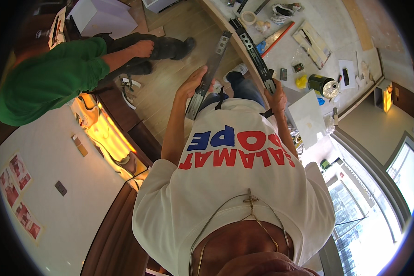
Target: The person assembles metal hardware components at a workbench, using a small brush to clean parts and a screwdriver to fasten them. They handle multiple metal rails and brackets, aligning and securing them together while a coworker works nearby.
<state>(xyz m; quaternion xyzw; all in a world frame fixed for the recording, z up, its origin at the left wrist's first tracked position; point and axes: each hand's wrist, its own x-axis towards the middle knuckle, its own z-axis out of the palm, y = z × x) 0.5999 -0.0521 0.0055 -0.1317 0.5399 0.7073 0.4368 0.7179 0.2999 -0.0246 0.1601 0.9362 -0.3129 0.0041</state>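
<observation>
My left hand (194, 83) is wrapped round a long dark metal drawer slide (213, 65), held at a tilt in front of my body. Its shiny lower end comes down beside my forearm. My right hand (276, 97) grips the near end of a second drawer slide (252, 50), black with slots along it. That slide runs along the curved table edge, its far end over the tabletop; whether it rests there I cannot tell. The two slides are apart, with the table edge (238, 39) near the right one.
On the white table stand a dark green can (323, 86), a tape roll (248, 17), a red-edged strip (278, 39), a pale panel (311, 45) and a yellow crumpled piece (301, 82). At left, a person in a green shirt (55, 76) stands near a white box (101, 18).
</observation>
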